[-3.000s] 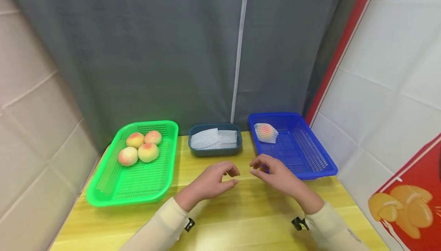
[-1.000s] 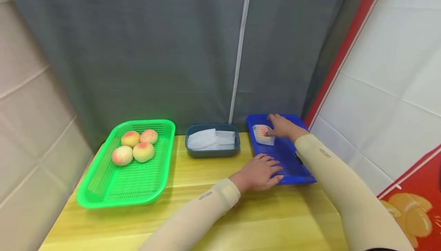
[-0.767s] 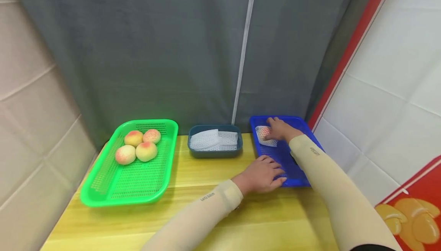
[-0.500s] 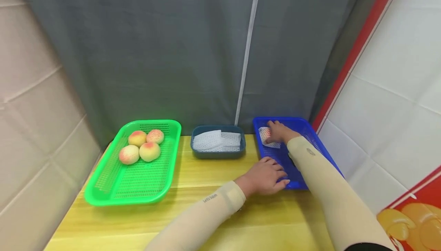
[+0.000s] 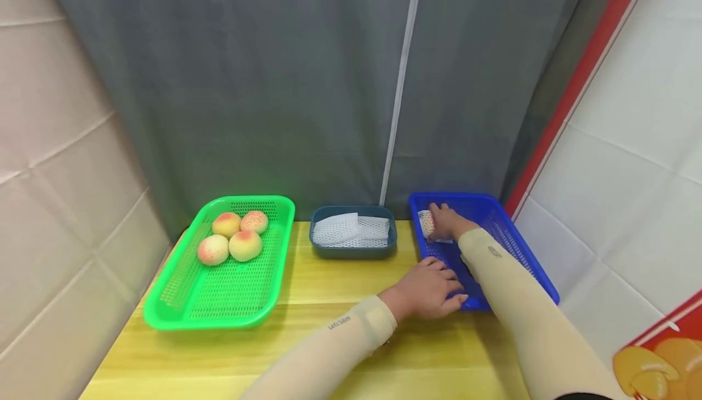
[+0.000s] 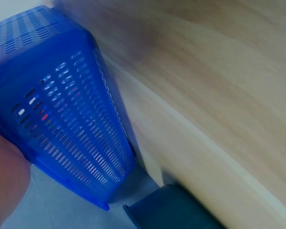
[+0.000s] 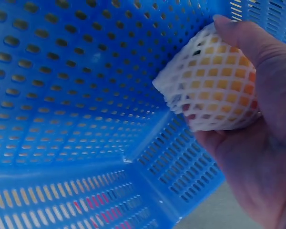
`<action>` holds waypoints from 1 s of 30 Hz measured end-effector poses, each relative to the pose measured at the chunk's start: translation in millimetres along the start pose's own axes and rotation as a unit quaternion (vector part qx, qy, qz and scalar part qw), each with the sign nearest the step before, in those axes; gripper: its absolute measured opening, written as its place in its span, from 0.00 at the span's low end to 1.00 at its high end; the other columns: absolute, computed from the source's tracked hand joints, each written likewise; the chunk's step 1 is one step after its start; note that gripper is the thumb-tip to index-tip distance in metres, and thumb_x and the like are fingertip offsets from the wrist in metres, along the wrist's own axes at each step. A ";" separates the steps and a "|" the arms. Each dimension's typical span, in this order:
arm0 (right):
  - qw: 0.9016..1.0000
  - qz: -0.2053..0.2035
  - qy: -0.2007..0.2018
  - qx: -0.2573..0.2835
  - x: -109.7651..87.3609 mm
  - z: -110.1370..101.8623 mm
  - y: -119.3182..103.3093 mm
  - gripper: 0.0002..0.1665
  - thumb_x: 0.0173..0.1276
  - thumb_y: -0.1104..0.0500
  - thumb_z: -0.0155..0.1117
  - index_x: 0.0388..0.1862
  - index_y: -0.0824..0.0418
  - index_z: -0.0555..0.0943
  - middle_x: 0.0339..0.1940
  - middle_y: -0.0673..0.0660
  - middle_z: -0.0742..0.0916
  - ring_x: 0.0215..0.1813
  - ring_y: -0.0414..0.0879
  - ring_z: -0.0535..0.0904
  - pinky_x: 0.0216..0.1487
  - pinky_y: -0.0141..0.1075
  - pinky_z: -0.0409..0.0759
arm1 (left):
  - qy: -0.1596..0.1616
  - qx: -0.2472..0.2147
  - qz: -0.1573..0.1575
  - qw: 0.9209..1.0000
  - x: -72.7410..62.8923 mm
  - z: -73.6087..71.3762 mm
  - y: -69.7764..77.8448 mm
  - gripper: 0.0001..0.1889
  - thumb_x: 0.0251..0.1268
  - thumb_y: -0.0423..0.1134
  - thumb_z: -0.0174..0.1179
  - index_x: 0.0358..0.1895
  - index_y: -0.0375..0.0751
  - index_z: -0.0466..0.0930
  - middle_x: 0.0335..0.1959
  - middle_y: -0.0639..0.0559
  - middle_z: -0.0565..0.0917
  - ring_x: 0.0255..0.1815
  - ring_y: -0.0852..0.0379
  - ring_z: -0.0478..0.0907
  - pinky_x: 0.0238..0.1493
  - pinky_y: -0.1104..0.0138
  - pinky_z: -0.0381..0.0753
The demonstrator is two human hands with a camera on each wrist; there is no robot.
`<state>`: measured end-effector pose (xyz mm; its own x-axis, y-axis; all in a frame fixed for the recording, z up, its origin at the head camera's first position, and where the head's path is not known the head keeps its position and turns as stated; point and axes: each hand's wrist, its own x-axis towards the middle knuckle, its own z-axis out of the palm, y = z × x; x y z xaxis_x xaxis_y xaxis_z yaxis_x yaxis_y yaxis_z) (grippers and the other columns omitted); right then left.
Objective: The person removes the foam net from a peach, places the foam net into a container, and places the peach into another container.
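Observation:
In the blue basket (image 5: 507,235), my right hand (image 5: 446,222) grips a peach in a white foam net (image 7: 214,81). The right wrist view shows the thumb on one side of the net and fingers behind it, mostly hidden. The netted peach sits by the basket's left wall; whether it touches the bottom cannot be told. My left hand (image 5: 430,287) rests at the near left rim of this basket, palm down, its fingers spread loosely over the edge. In the left wrist view, the basket's perforated side (image 6: 71,119) is beside part of the hand.
A green basket (image 5: 219,308) with several bare peaches (image 5: 245,246) stands on the left. Between the baskets is a dark tray (image 5: 353,253) of white foam nets (image 5: 351,230). A grey curtain (image 5: 247,83) hangs behind the wooden table (image 5: 307,339); a white wall (image 5: 620,205) borders the right.
Both hands were over the table before; the right one has reached into the blue basket and closed round the netted peach. The left has moved right to the basket's rim. The view shifts slightly.

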<state>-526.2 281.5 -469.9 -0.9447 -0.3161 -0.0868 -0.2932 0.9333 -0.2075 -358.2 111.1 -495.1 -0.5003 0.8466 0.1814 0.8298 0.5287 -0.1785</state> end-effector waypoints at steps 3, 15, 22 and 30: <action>1.000 -0.001 0.006 -0.002 -0.8 2.1 7.8 0.57 0.63 0.51 0.85 0.81 0.71 0.64 0.72 0.81 0.73 0.72 0.78 0.73 0.70 0.70 0.77 | 0.002 0.001 0.003 1.000 1.3 0.8 1.9 0.28 0.92 0.61 0.35 0.69 0.66 0.87 0.67 0.68 0.86 0.71 0.61 0.76 0.79 0.61 0.65; 0.997 -0.036 0.059 0.026 -27.1 -20.6 3.1 0.53 0.58 0.52 0.84 0.76 0.71 0.68 0.60 0.77 0.78 0.57 0.69 0.80 0.56 0.64 0.83 | 0.007 -0.001 0.003 1.000 -0.3 -1.5 -0.2 0.28 0.91 0.61 0.36 0.68 0.63 0.88 0.67 0.66 0.86 0.71 0.59 0.77 0.77 0.59 0.67; 0.995 -0.049 0.079 0.026 -46.3 -22.2 -1.4 0.52 0.62 0.51 0.83 0.78 0.69 0.69 0.64 0.78 0.78 0.60 0.70 0.79 0.57 0.64 0.82 | 0.010 -0.042 -0.001 0.999 -3.6 1.2 -3.8 0.28 0.91 0.62 0.37 0.64 0.60 0.89 0.64 0.65 0.87 0.69 0.59 0.78 0.77 0.59 0.68; 0.986 -0.083 0.127 0.069 -77.1 -40.8 -14.2 0.51 0.62 0.49 0.85 0.78 0.64 0.71 0.59 0.70 0.80 0.52 0.61 0.80 0.50 0.57 0.84 | 0.127 -0.177 0.017 0.976 -16.5 -22.5 -15.8 0.08 0.83 0.47 0.60 0.48 0.54 0.88 0.47 0.64 0.86 0.52 0.63 0.78 0.58 0.67 0.75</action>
<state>-455.2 299.6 -420.6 -0.8968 -0.3930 0.2033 -0.4407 0.8344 -0.3310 -357.5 87.3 -473.5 -0.4306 0.7968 0.4239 0.9009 0.4077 0.1487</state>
